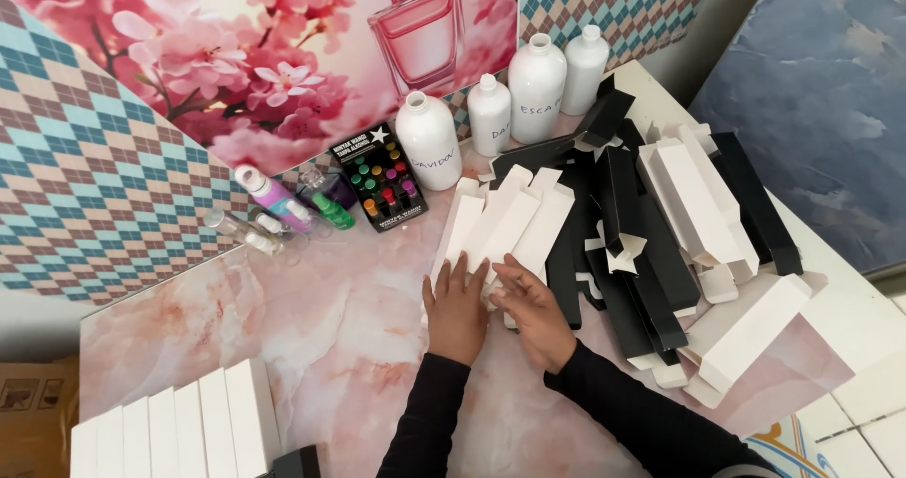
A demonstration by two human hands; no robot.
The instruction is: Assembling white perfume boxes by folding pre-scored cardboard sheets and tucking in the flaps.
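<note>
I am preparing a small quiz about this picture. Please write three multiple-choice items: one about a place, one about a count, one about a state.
1. Where do both hands rest?
A. on the white flat cartons
B. on the black cartons
C. on the bottles

2. How many large white bottles stand at the wall?
A. two
B. four
C. six

3. How are the hands?
A. fists
B. open, palms down
C. raised

Answers:
1 A: left hand and right hand lie on the white flat cartons.
2 B: four large white bottles show.
3 B: fingers spread flat.

Both hands, left hand (455, 310) and right hand (530, 310), press white cartons (502, 223).
</note>
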